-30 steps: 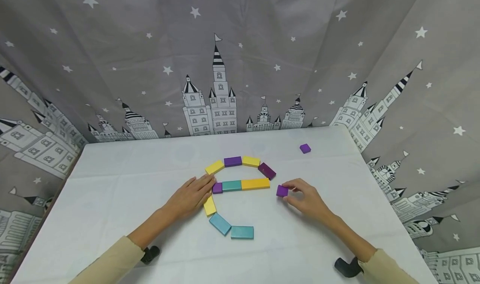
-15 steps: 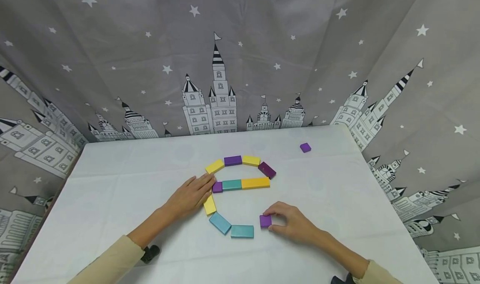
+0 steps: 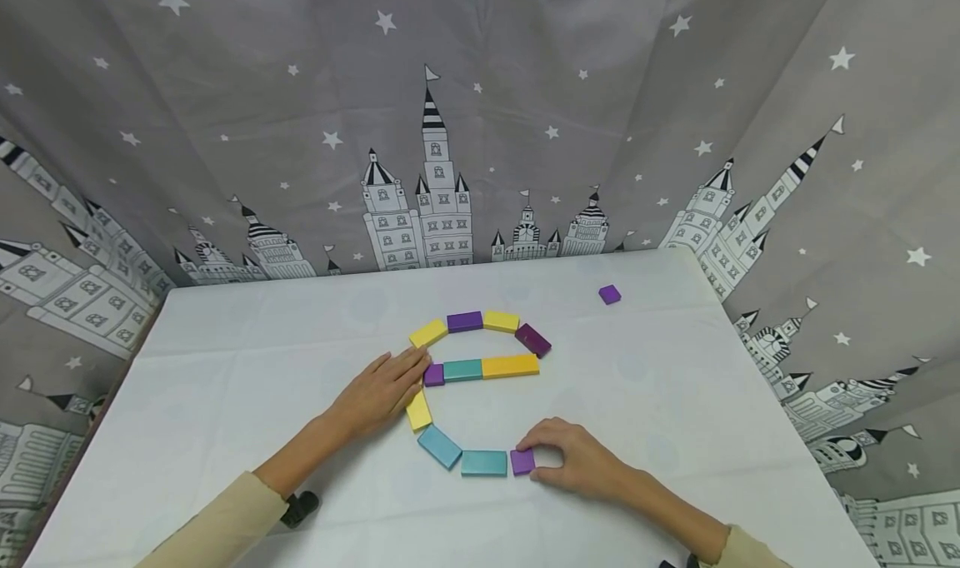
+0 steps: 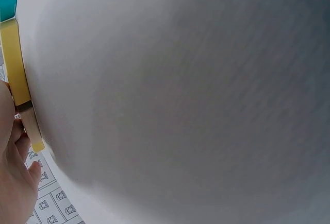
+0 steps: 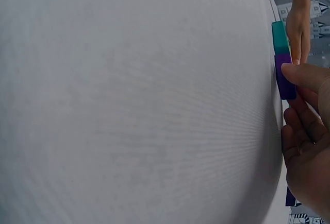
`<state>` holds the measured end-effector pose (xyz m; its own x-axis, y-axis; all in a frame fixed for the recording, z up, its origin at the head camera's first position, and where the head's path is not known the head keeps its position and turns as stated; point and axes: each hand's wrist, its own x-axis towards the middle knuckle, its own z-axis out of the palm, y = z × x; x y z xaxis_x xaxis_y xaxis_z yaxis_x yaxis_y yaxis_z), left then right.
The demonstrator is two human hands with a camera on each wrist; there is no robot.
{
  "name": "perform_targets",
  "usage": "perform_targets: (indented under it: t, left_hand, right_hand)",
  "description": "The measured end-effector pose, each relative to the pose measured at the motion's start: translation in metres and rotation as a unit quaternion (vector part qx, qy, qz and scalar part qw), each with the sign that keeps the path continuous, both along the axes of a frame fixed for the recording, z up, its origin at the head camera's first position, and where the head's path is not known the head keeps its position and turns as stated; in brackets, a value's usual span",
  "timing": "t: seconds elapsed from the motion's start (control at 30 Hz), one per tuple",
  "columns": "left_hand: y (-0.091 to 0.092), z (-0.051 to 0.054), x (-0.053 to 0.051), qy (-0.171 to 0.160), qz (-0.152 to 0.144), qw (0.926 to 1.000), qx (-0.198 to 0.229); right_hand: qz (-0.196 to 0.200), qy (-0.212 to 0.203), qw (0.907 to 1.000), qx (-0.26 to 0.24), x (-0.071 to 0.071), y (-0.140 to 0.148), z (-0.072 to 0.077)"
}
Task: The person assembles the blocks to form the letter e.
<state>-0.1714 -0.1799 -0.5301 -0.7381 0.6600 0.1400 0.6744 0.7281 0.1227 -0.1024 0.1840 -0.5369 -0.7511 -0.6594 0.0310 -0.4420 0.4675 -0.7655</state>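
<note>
Thumb and fingers of my right hand [image 3: 581,460] pinch a small purple block [image 3: 522,462] on the table. A narrow gap parts it from the teal block [image 3: 483,463] at the lower end of a curved row. My left hand [image 3: 381,393] rests with extended fingers at the row's left side, partly hiding the blocks there. Just below its fingers shows a yellow block [image 3: 419,411], with a blue block [image 3: 440,446] after it. In the left wrist view, the left hand [image 4: 18,177] lies beside a yellow block [image 4: 15,64].
Across the curve runs a bar of a small purple block [image 3: 433,375], a green block [image 3: 462,370] and a long orange-yellow block [image 3: 510,366]. Yellow, purple and maroon blocks form the top arc. A loose purple block [image 3: 610,294] lies toward the back right of the white-covered table [image 3: 247,343].
My right hand has carried the small purple block left and toward me, from right of the bar to beside the lower teal block. The left hand has stayed in place.
</note>
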Motion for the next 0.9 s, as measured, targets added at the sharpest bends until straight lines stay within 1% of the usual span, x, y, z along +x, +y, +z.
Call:
perform_targets:
  t: [0.27,0.53,0.63,0.9]
  left_hand:
    - [-0.0008,-0.0003,-0.0003,-0.007,0.002,1.0,-0.003]
    - [-0.0019,-0.0009,-0.0013,-0.003,-0.001,1.0,-0.005]
    - [-0.0018,-0.0007,-0.0013,-0.003,0.001,0.9999,-0.011]
    - [-0.0016,0.0004,-0.0012,-0.018,0.008,0.9995,-0.025]
  right_hand:
    - [0.0,0.004,1.0,0.004,0.0001,-0.0016,-0.0008]
    - [-0.006,-0.002,0.9999,0.012,-0.0001,-0.0033,-0.0008]
    - [-0.009,-0.002,0.9998,0.017,0.0001,-0.0044,-0.0003]
    - [-0.011,-0.005,0.9998,0.015,0.0007,-0.0059,0.0001]
